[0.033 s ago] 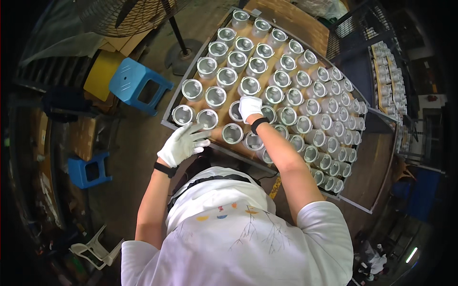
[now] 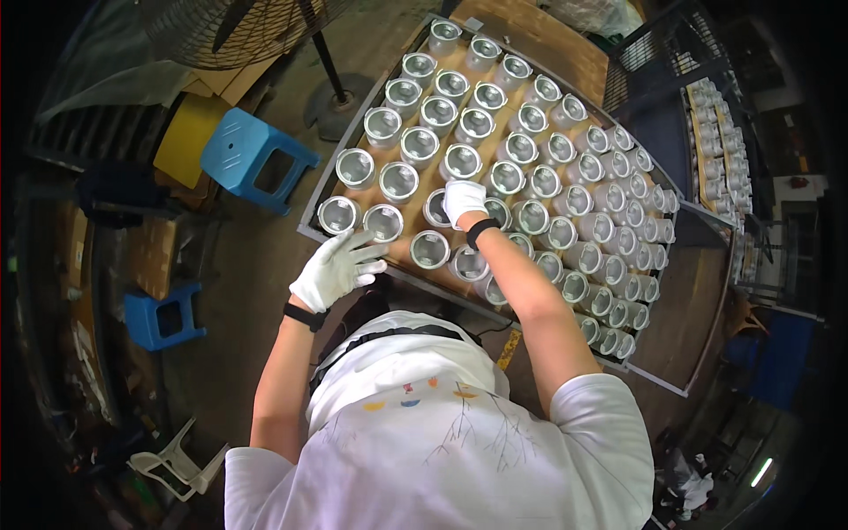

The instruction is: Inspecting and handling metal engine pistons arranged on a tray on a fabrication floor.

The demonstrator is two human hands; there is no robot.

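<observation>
Rows of silver-grey cylindrical cups with shiny round rims, some with small lugs, stand upright on a wood-topped table point(image 2: 410, 252) with a metal edge. My right hand point(image 2: 463, 201), in a white glove, is closed at the rim of one cup point(image 2: 435, 208) near the table's front. Its fingertips are hidden under the hand. My left hand point(image 2: 338, 268), also gloved, is open with fingers spread at the front left edge. It is nearest to two cups, the corner one point(image 2: 338, 215) and its neighbour point(image 2: 383, 223), and holds nothing.
A standing fan point(image 2: 238, 31) and a blue stool point(image 2: 256, 159) are left of the table, with a second blue stool point(image 2: 164, 316) lower down. A white plastic chair point(image 2: 179, 459) lies lower left. At the far right, a rack point(image 2: 702, 150) carries more cups.
</observation>
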